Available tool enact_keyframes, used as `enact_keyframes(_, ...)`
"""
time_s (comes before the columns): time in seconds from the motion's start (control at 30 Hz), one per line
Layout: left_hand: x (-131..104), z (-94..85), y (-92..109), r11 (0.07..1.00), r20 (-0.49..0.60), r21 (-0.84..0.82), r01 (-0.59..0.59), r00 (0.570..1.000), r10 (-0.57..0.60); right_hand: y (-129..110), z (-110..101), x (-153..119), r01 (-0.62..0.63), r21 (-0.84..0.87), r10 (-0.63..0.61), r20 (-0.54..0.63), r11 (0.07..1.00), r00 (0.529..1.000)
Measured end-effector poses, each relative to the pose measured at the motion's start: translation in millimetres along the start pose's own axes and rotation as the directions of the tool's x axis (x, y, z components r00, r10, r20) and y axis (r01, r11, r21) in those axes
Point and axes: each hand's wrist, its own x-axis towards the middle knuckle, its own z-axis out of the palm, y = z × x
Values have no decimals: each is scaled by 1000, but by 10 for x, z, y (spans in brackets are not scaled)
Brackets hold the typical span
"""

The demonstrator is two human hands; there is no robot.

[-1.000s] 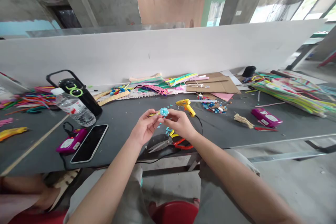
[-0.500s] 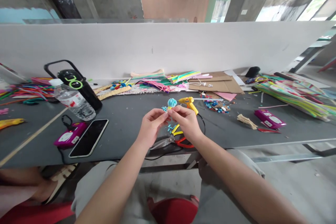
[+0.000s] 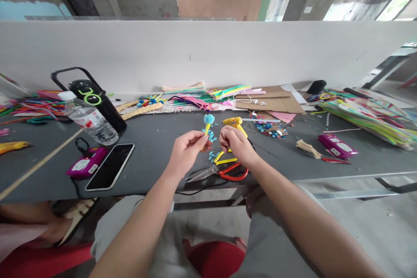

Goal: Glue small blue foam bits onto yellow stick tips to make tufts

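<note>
A small flower of fuzzy pipe cleaner (image 3: 209,120), with a light-blue head and a yellow stem, stands upright in my left hand (image 3: 186,151). Thumb and fingers pinch its stem. Just to the right, apart from the flower, my right hand (image 3: 238,144) is closed with curled fingers; whatever it may hold is hidden. Behind that hand lies a yellow glue gun (image 3: 233,121). Under and between the hands are small blue clippings (image 3: 212,156), a yellow-handled tool (image 3: 224,160) and red-handled scissors (image 3: 233,173).
To the left are a water bottle (image 3: 93,121), a black flask (image 3: 109,110), a phone (image 3: 110,167) and a purple box (image 3: 86,163). Pipe cleaners (image 3: 368,117), cardboard (image 3: 276,102) and another purple box (image 3: 337,145) lie back and right. Another person's foot (image 3: 70,226) shows lower left.
Both hands were together at the flower; now my right hand has come away to the right. The flower has shifted slightly left in my left hand, with more stem showing.
</note>
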Motion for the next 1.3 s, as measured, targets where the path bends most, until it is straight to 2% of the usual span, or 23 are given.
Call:
enact_keyframes(0.13, -10, -16, -3, 998, 11, -58, 8, 1000, -7, -37, -33, -23, 37, -83, -33, 50, 996, 998)
enact_keyframes(0.3, -23, -11, -18, 990, 105, -131, 43, 994, -29, -55, 0, -66, 58, -60, -54, 65, 997, 996)
enact_keyframes(0.6, -29, 67, -40, 987, 84, -157, 31, 996, -18, -37, 17, -76, -2, 21, 0, 74, 1000, 997)
enact_keyframes(0.77, -46, 59, -9, 994, 76, -101, 31, 997, -23, -58, -1, -75, 31, -61, -26, 77, 998, 997)
enact_keyframes(0.97, -43, 42, 11, 995, 120, -83, 59, 992, -49, -48, -21, -72, 65, -160, -56, 57, 985, 997)
enact_keyframes(1.2, -37, 35, 5, 991, 155, -60, 119, 982, -109, -46, -41, -97, 137, -400, -143, 14, 906, 990)
enact_keyframes(1.3, -43, 45, -8, 986, 159, -111, 121, 982, -103, -51, -22, -109, 109, -356, -119, -6, 928, 993)
